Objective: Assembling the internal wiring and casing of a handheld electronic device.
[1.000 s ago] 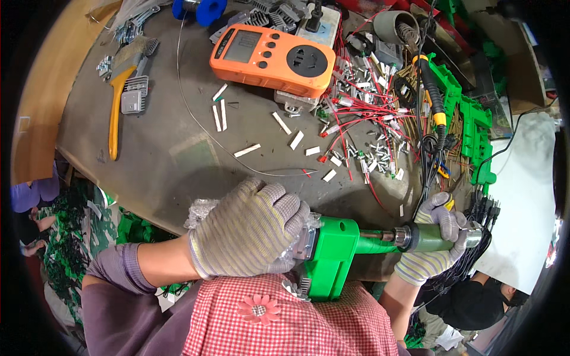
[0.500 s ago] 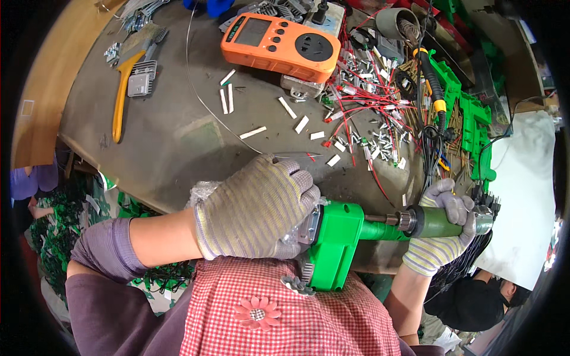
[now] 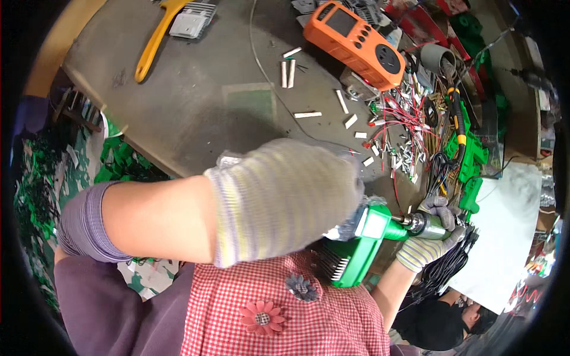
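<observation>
My left hand [image 3: 285, 202], in a striped knit glove and blurred by motion, is closed around the plastic-wrapped end of a green plastic tool housing [image 3: 365, 249]. Its fingers are mostly hidden behind the back of the hand. Clear film [image 3: 343, 230] bunches beside the housing, and a row of pale metal teeth shows low on its side, close to my checked apron. My gloved right hand [image 3: 430, 248] wraps round a dark green power screwdriver [image 3: 432, 226]. The screwdriver lies level, its metal nose pointing left alongside the narrow green neck of the housing.
An orange plug-in meter [image 3: 356, 50] stands at the back of the grey table [image 3: 178, 107]. Small white strips, red wires [image 3: 409, 115] and screws lie scattered near it. A yellow-handled tool [image 3: 155, 44] rests far left. Black cables [image 3: 442, 273] hang at right, near another person [image 3: 430, 320].
My view has shifted, so the table things sit farther right and higher. The housing has tilted, and my left hand appears larger and blurred. The screwdriver remains in my right hand.
</observation>
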